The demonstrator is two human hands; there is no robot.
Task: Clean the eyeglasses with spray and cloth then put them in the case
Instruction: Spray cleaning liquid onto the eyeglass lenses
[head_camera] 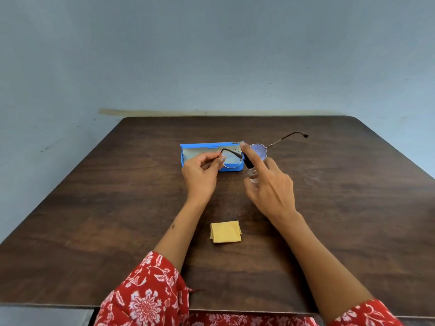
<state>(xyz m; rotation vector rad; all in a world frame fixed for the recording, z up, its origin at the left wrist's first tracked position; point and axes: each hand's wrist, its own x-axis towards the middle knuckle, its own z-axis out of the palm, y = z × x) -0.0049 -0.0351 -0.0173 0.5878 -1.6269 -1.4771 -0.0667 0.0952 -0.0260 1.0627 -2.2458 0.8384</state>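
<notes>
My left hand point(202, 171) pinches the round thin-framed eyeglasses point(259, 150) by the left lens rim and lifts them above the table. One temple arm sticks out to the upper right. My right hand point(270, 187) grips a small clear spray bottle point(253, 176) with a black nozzle, forefinger stretched over the top, nozzle close to the lenses. The blue case point(188, 158) lies open just behind the glasses. A folded yellow cloth point(226, 232) sits on the table nearer to me.
The dark wooden table point(117, 208) stands against a pale blue wall. Its front edge runs close to my body, with my red flowered sleeves over it.
</notes>
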